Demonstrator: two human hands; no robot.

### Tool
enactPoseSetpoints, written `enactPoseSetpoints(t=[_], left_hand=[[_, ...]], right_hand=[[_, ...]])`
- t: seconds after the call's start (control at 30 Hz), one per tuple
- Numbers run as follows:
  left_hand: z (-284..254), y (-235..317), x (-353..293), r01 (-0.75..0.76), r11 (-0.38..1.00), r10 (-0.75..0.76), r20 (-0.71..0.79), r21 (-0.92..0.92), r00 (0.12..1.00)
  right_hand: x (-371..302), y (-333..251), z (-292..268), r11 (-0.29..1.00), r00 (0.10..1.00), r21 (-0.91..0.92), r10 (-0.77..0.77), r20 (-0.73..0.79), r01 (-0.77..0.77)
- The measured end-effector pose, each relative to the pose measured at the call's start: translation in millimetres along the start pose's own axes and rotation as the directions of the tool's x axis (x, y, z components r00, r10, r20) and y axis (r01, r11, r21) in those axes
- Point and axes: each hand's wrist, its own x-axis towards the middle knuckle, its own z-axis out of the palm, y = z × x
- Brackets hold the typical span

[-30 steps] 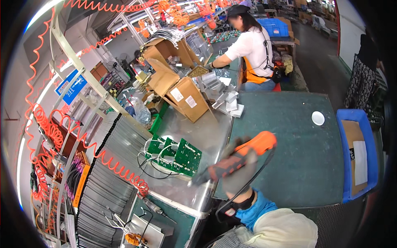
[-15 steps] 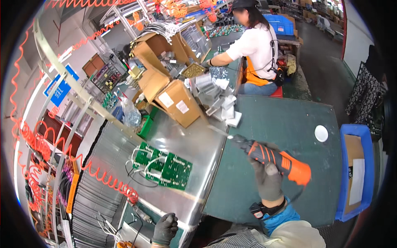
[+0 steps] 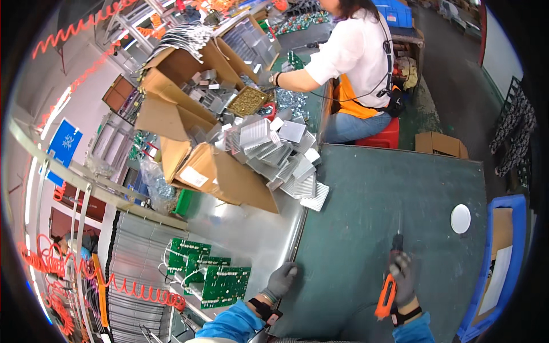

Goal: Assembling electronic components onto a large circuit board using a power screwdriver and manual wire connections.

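Lower right, my grey-gloved right hand [image 3: 404, 279] clasps an orange-and-black power screwdriver [image 3: 386, 296]; my grey-gloved left hand [image 3: 281, 280], I can't tell. Silver finned metal blocks [image 3: 280, 155] crowd upper centre.

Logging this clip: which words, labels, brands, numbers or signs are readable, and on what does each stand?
Blue rectangular sign: white characters, left uncopied.
White paper label on brown cardboard box: too small to read.
Green printed circuit boards: any print too small.
Orange-and-black handheld screwdriver: no legible text.
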Motion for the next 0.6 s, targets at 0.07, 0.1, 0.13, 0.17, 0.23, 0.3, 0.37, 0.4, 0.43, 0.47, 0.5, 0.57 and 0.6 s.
enactPoseSetpoints(t=[0.07, 0.1, 0.13, 0.17, 0.23, 0.3, 0.37, 0.4, 0.43, 0.47, 0.5, 0.57, 0.6], left_hand=[[8, 34, 16, -0.259, 0.88, 0.263, 0.046, 0.399, 0.964], [9, 43, 26, -0.235, 0.827, 0.167, 0.176, 0.51, 0.97], [7, 45, 35, -0.234, 0.828, 0.166, 0.176, 0.51, 0.97], [6, 41, 41, -0.302, 0.815, 0.217, 0.223, 0.494, 0.95], [7, 36, 45, -0.37, 0.798, 0.26, 0.282, 0.476, 0.923], [6, 35, 44, -0.409, 0.802, 0.307, 0.286, 0.436, 0.908], [7, 36, 44, -0.408, 0.803, 0.327, 0.252, 0.434, 0.911], [5, 36, 46, -0.422, 0.792, 0.359, 0.222, 0.442, 0.907], [4, 32, 46, -0.425, 0.787, 0.344, 0.253, 0.446, 0.904], [5, 31, 47, -0.42, 0.793, 0.341, 0.25, 0.442, 0.906], [3, 31, 46, -0.4, 0.81, 0.302, 0.281, 0.428, 0.911], [3, 32, 47, -0.378, 0.827, 0.261, 0.311, 0.416, 0.914], [2, 33, 48, -0.381, 0.83, 0.261, 0.319, 0.409, 0.911]], right_hand=[[-22, 7, -1, 0.997, 0.992, -0.06, -0.031, 0.119, 0.038], [-27, 6, -7, 0.999, 0.983, -0.013, -0.032, 0.182, 0.035], [-30, 7, -10, 0.999, 0.969, 0.038, -0.045, 0.242, 0.037], [-37, 9, -11, 0.999, 0.967, 0.039, -0.046, 0.25, 0.038], [-58, 9, -11, 0.996, 0.933, 0.087, -0.015, 0.359, -0.017], [-64, 7, -6, 0.993, 0.928, 0.118, -0.022, 0.371, -0.024], [-66, 13, -2, 0.989, 0.917, 0.146, -0.04, 0.397, -0.02], [-66, 16, 2, 0.987, 0.932, 0.155, -0.093, 0.351, 0.04], [-66, 18, 6, 0.982, 0.942, 0.162, -0.146, 0.303, 0.1], [-68, 22, 8, 0.981, 0.939, 0.162, -0.149, 0.311, 0.102], [-69, 23, 8, 0.982, 0.937, 0.163, -0.144, 0.317, 0.096], [-71, 27, 9, 0.982, 0.935, 0.165, -0.14, 0.325, 0.09], [-71, 27, 9, 0.98, 0.93, 0.162, -0.162, 0.331, 0.113]])
